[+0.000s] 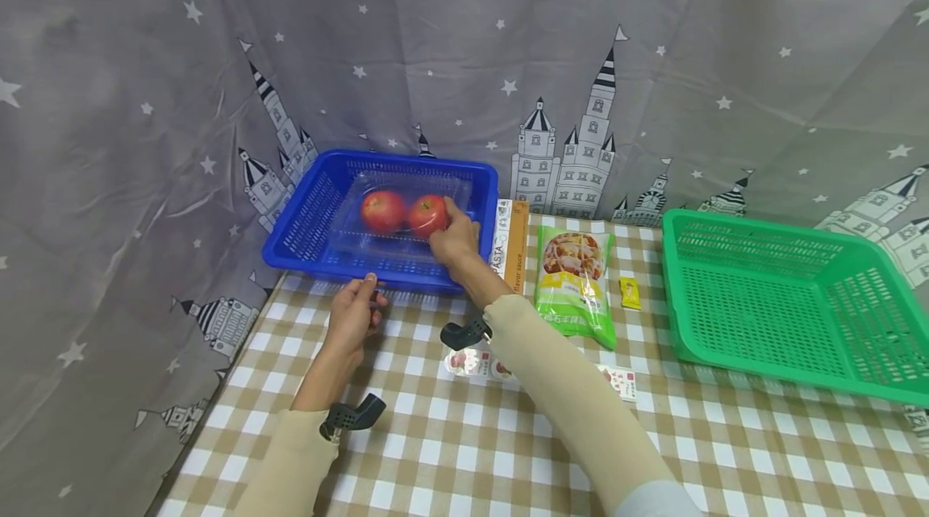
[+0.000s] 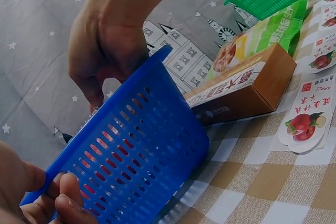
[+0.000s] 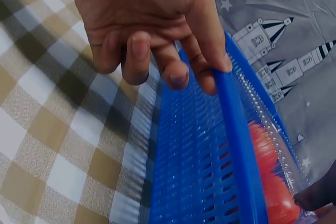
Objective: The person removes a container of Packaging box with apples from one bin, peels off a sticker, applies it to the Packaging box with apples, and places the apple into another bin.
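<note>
In the head view my left hand (image 1: 354, 309) is at the near rim of a blue basket (image 1: 290, 251). Its thumb and a finger pinch that rim, as the right wrist view shows. Inside the basket lies a clear plastic container (image 1: 348, 235) with two red apples, the left apple (image 1: 382, 211) and the right apple (image 1: 427, 216), side by side within its outline. My right hand (image 1: 457, 241) reaches over the basket's right end and grips the right apple at its right side. In the left wrist view the basket wall hides its fingertips.
Right of the basket lie a pasta box (image 1: 517, 247), a green food bag (image 1: 575, 283) and a small yellow packet (image 1: 629, 293). A green basket (image 1: 671, 299) stands further right. Apple-printed labels (image 1: 468, 362) lie on the checked cloth, partly under the right forearm. A grey curtain (image 1: 435, 41) hangs behind.
</note>
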The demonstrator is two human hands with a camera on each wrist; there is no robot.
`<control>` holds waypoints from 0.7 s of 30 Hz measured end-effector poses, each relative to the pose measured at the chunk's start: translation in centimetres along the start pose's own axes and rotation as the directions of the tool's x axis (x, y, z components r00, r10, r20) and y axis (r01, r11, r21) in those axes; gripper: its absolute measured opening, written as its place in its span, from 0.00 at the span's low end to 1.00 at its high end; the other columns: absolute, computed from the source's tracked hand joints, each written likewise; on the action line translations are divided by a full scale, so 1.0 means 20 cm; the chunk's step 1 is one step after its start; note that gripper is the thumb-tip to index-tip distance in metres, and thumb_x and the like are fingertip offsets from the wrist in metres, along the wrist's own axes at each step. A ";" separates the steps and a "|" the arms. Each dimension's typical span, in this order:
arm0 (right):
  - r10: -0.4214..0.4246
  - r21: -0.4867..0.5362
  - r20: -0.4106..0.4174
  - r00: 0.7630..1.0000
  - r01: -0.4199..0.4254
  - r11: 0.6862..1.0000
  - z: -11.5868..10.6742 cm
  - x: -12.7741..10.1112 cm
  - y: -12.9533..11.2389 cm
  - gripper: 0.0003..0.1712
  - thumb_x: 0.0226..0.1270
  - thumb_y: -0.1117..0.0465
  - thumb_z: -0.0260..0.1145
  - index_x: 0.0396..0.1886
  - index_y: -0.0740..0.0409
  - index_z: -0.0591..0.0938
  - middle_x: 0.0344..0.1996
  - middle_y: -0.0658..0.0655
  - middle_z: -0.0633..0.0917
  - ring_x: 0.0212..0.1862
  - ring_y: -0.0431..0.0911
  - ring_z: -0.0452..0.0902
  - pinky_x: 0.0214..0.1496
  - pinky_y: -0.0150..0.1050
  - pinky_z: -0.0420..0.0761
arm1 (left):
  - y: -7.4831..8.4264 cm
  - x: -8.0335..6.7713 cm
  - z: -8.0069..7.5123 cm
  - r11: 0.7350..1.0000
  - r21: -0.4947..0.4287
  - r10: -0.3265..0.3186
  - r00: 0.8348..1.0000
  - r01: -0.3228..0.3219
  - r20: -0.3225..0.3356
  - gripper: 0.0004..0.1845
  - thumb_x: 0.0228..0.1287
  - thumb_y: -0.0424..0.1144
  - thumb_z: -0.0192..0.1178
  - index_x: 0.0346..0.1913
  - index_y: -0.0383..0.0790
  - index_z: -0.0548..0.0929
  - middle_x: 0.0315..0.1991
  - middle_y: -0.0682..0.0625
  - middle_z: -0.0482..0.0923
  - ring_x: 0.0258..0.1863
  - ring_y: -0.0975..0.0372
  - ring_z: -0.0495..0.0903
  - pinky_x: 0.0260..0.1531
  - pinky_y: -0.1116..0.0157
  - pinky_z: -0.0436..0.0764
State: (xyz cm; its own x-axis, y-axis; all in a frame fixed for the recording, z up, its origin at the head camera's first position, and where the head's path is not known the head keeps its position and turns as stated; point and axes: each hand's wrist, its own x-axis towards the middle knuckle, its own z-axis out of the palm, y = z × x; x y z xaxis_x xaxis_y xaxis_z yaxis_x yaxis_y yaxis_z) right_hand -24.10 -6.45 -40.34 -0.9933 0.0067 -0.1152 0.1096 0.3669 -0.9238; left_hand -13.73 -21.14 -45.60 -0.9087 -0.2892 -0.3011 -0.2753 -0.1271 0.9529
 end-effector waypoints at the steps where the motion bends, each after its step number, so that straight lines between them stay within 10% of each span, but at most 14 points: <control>1: -0.005 -0.002 -0.006 1.000 0.005 1.000 0.00 0.00 0.00 0.46 0.51 0.79 0.58 0.74 0.51 0.67 0.64 0.61 0.74 0.61 0.57 0.61 0.68 0.49 0.61 | 0.00 0.00 0.00 1.000 0.002 0.003 1.000 -0.003 -0.001 0.19 0.78 0.48 0.48 0.47 0.31 0.74 0.23 0.56 0.73 0.14 0.69 0.65 0.15 0.74 0.64; 9: 0.001 0.030 -0.015 1.000 -0.001 1.000 -0.01 -0.03 -0.02 0.47 0.51 0.79 0.58 0.74 0.49 0.68 0.62 0.62 0.73 0.61 0.54 0.61 0.65 0.48 0.64 | 0.00 0.00 -0.01 1.000 0.006 0.001 1.000 -0.001 -0.012 0.17 0.77 0.48 0.49 0.44 0.34 0.75 0.24 0.55 0.74 0.15 0.69 0.65 0.15 0.74 0.64; 14: -0.005 0.128 0.024 1.000 0.002 0.992 -0.04 -0.05 -0.06 0.46 0.54 0.80 0.55 0.74 0.48 0.66 0.68 0.63 0.68 0.56 0.53 0.74 0.44 0.45 0.82 | 0.00 -0.01 0.00 1.000 0.014 0.005 1.000 -0.004 -0.010 0.18 0.77 0.48 0.49 0.44 0.33 0.75 0.24 0.55 0.74 0.15 0.69 0.65 0.16 0.74 0.65; 17: -0.030 0.165 0.044 0.999 0.022 0.986 -0.08 -0.07 -0.08 0.45 0.57 0.80 0.56 0.75 0.48 0.66 0.70 0.61 0.66 0.37 0.48 0.79 0.25 0.37 0.79 | 0.01 -0.01 0.00 1.000 0.011 0.006 1.000 -0.005 -0.006 0.18 0.77 0.48 0.49 0.45 0.33 0.75 0.24 0.55 0.74 0.15 0.69 0.65 0.15 0.74 0.64; 21: -0.066 0.242 0.087 0.994 0.043 0.969 -0.16 -0.11 -0.10 0.44 0.61 0.79 0.56 0.75 0.46 0.65 0.71 0.57 0.66 0.19 0.37 0.63 0.18 0.28 0.65 | 0.01 -0.01 0.00 1.000 0.006 0.004 1.000 -0.004 -0.002 0.19 0.77 0.48 0.49 0.46 0.32 0.75 0.24 0.55 0.73 0.15 0.69 0.65 0.15 0.74 0.64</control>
State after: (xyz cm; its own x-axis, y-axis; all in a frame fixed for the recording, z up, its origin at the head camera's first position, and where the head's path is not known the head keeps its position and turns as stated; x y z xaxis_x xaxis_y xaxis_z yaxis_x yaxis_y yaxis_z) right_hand -22.21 -4.21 -37.13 -0.9915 -0.0988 -0.0851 0.0719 0.1309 -0.9888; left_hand -13.57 -21.08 -45.28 -0.9091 -0.2918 -0.2972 -0.2735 -0.1198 0.9544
